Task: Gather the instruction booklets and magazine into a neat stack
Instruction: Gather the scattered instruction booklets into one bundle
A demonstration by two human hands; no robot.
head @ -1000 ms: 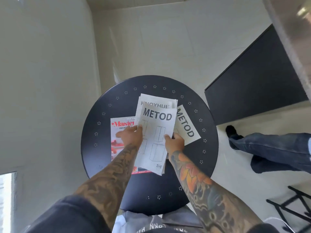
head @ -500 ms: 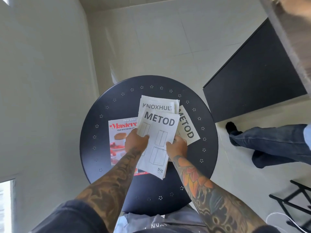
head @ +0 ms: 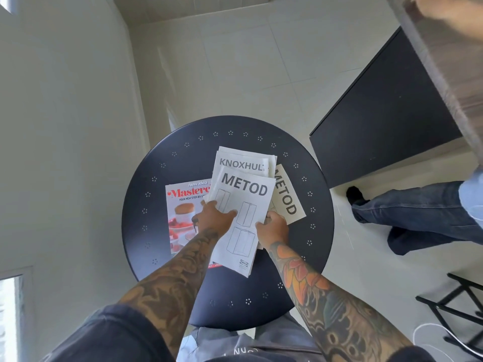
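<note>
A white METOD booklet [head: 243,218] lies on top of a KNOXHULT booklet [head: 243,163], above a round dark table [head: 167,158]. My left hand [head: 213,218] grips the METOD booklet's left edge, thumb on its cover. My right hand [head: 273,227] pinches the right edge of the same pile. A second METOD booklet [head: 287,197] lies turned sideways on the table at the right, partly under the pile. A red Masterclass magazine [head: 183,205] lies flat at the left, its right part hidden under the booklets and my left hand.
Another person's jeans leg and dark shoe [head: 407,212] stand on the tiled floor right of the table. A dark cabinet panel [head: 386,121] is at the back right. A black chair frame [head: 460,304] sits at the lower right. A wall runs along the left.
The held booklets have shifted slightly right and toward me, uncovering more of the magazine. My left hand has slid further onto the METOD cover. The other person's leg moved.
</note>
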